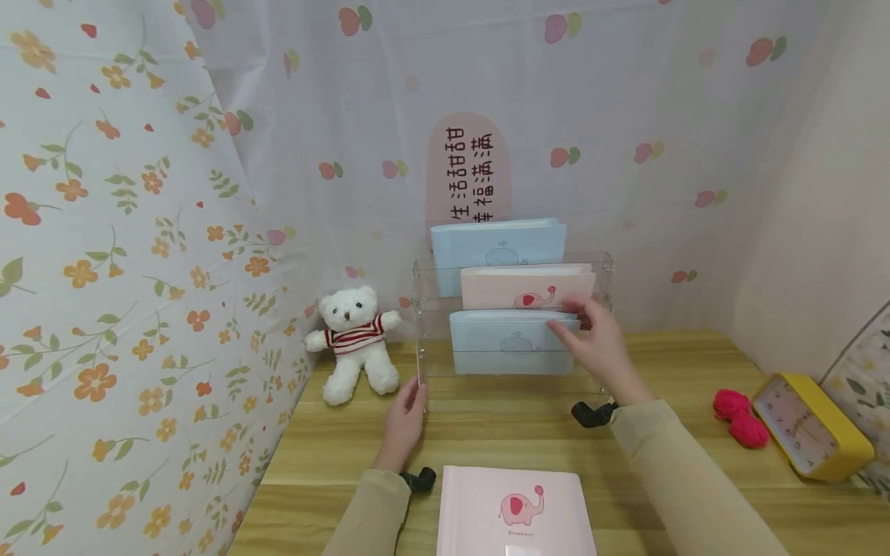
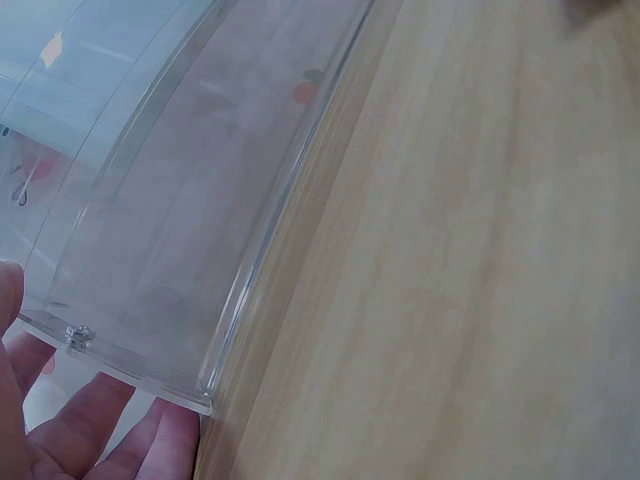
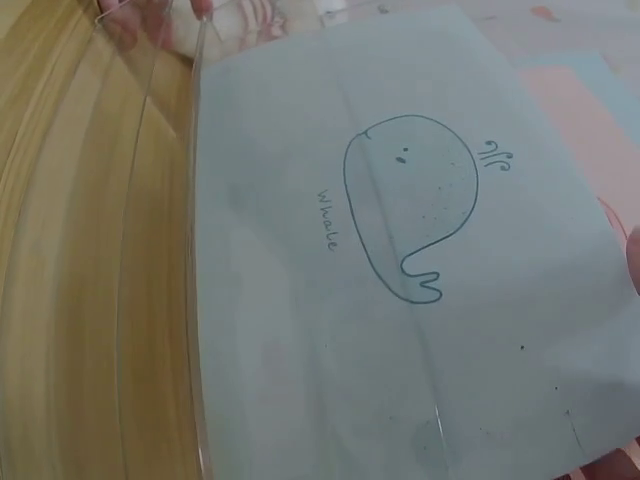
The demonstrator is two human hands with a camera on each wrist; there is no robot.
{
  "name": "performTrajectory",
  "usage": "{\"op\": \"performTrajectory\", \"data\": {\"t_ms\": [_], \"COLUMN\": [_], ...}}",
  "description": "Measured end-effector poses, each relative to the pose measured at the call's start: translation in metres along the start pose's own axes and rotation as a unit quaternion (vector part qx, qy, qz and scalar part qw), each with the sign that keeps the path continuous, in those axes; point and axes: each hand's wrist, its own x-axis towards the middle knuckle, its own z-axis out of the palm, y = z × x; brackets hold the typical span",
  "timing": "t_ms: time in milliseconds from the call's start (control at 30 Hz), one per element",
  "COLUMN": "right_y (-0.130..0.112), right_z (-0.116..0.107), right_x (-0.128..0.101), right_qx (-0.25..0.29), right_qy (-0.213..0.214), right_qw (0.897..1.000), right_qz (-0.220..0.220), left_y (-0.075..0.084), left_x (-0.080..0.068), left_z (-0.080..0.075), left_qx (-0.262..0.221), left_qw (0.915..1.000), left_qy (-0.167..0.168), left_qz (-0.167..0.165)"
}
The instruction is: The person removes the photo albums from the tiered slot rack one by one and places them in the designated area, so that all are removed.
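Note:
A clear plastic rack (image 1: 420,332) stands on the table with three albums in its tiers. My left hand (image 1: 403,426) grips the rack's lower left side, its fingers (image 2: 85,425) curled against the side panel. At the front tier, my right hand (image 1: 605,351) pinches the upper right corner of a light blue album (image 1: 511,355), thumb in front. A whale drawing and the word "Whale" show on this album in the right wrist view. Behind it sits a pink elephant album (image 1: 494,287), and at the back another blue whale album (image 1: 480,245).
Another pink elephant album (image 1: 480,510) lies flat at the table's front. A white teddy bear (image 1: 360,351) in a striped top leans at the left. To the right are a bright pink yarn bundle (image 1: 740,418) and a yellow clock (image 1: 844,432). Patterned cloth hangs behind the rack.

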Motion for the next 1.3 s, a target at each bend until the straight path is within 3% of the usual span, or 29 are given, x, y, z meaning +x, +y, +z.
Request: {"op": "performTrajectory", "data": {"t_ms": [167,333,667,1100,1300], "right_y": [0.0,-0.005,-0.01,-0.015,-0.026], "right_z": [0.004,0.011,0.018,0.026,0.025], "right_x": [0.007,0.012,0.01,0.007,0.006], "right_qx": [-0.027,-0.014,0.003,0.016,0.04], "right_qy": [-0.012,-0.02,-0.024,0.034,0.085], "right_qw": [1.0,1.0,0.999,0.999,0.995], "right_qz": [-0.009,-0.018,0.032,0.035,0.014], "left_y": [0.01,0.015,0.019,0.017,0.017], "left_x": [-0.001,-0.001,-0.001,-0.001,0.0], "left_z": [0.001,0.0,-0.001,-0.001,-0.001], "left_qx": [0.025,0.013,0.013,0.014,0.02], "left_qw": [0.9988,0.9963,0.9963,0.9965,0.9968], "left_qy": [-0.002,-0.014,-0.015,-0.013,-0.016], "left_qz": [-0.043,-0.083,-0.083,-0.082,-0.075]}}
